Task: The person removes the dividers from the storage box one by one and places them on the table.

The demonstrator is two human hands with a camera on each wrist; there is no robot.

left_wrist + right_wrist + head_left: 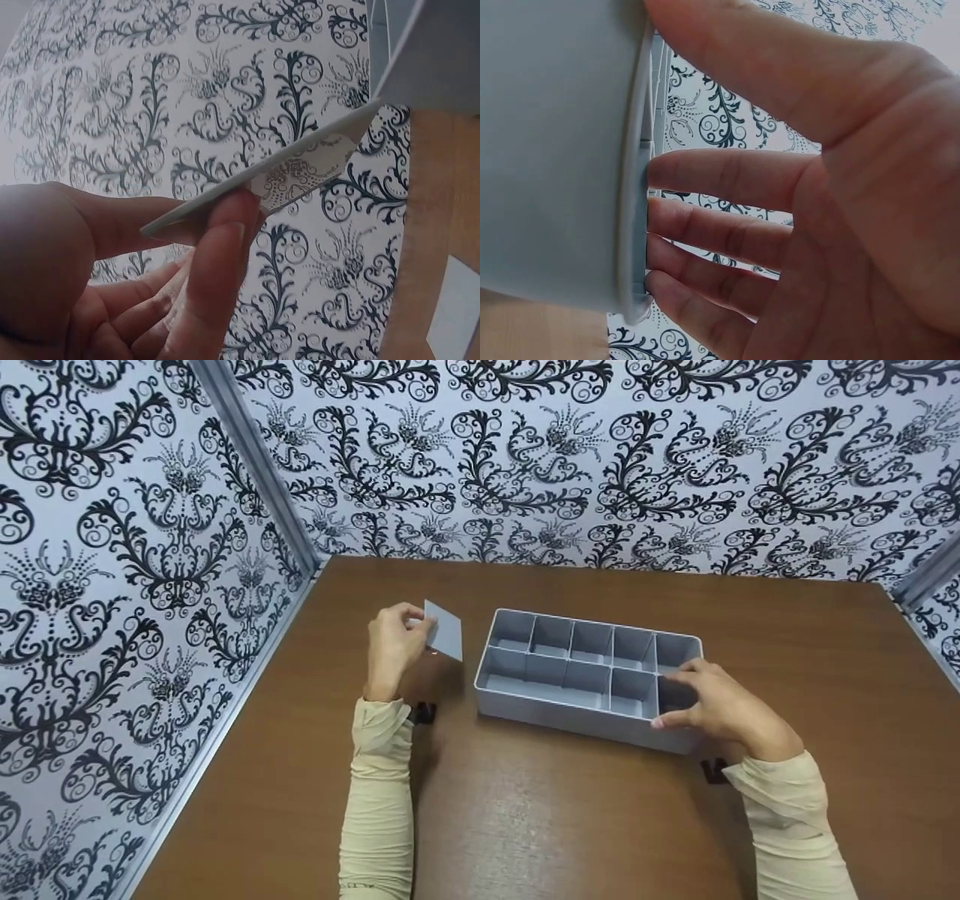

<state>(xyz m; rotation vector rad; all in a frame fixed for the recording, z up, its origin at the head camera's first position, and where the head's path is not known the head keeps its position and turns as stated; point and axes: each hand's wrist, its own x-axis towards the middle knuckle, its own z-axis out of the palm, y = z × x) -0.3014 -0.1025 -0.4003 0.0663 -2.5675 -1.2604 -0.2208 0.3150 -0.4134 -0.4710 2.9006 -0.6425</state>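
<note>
White walls with black scrollwork [540, 450] stand along the far and left sides of a brown wood-look table [555, 825]. Above the table's left half, a thin, flat, grey rectangular plate [448, 634] is held tilted, just left of the box and apart from it in the head view. The left hand [396, 641] pinches it by its left edge between thumb and fingers, presumably to leave most of its face and its other edges free. To its right, a long grey plastic box with open compartments [570, 724] sits on the table, turned slightly so its right end lies nearer. Its far row has five small cells; its near row has one long bay at left and two small cells at right. The right hand [720, 709] reaches over the box's right end, thumb at the near rim, fingers fairly straight and touching the box rather than curled round it, likely to steady it. Further out, cream sleeves [379, 802] cover both forearms, and a grey upright strip [262, 465] marks the corner at far left, where the patterned panels meet.
</note>
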